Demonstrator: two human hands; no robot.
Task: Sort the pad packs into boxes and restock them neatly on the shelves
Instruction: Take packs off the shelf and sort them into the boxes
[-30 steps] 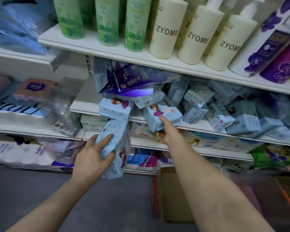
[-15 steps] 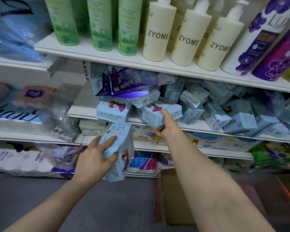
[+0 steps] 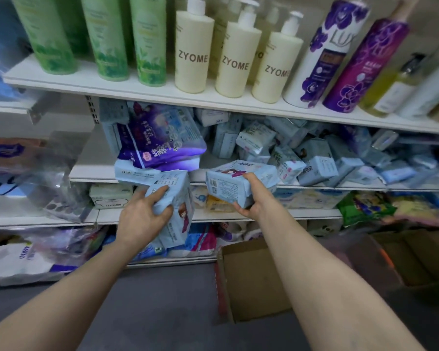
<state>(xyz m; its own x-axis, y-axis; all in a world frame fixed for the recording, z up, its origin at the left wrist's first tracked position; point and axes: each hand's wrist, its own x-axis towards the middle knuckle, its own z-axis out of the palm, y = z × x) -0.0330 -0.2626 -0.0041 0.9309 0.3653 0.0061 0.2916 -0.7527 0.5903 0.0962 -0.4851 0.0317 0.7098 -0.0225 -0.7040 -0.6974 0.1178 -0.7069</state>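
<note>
right hand [image 3: 249, 198]: now wrapped round a light blue pad pack [image 3: 238, 179], thumb on top and fingers curled under; a second ago only reaching, index finger stretched toward that pack as it lay on the middle shelf [image 3: 340, 184].
right pack: lifted off the shelf lip and drawn outward, held roughly level in front of the shelf edge, printed back panel facing down and out.
left hand [image 3: 143, 219]: unchanged in grip, fingers spread over a second pad pack [image 3: 174, 209] held upright, raised from a second ago, top edge just under the blue pack [image 3: 134, 173] overhanging the shelf.
purple pack [image 3: 160, 140]: same place, leaning over the shelf front at the left end of the heap.
heap on shelf [image 3: 309, 158]: jumbled as before, many blue packs tipped at all angles; one fewer at the front.
cardboard box [image 3: 254, 279]: open on the floor below the right forearm, interior looks bare in the visible part.
meaning for the task: one pack in each hand, both clear of the shelf; judged ready for dropping into the box, sorting barely begun given the size of the heap.
risk: purple pack and overhanging blue pack likely to slide off if nudged.
</note>
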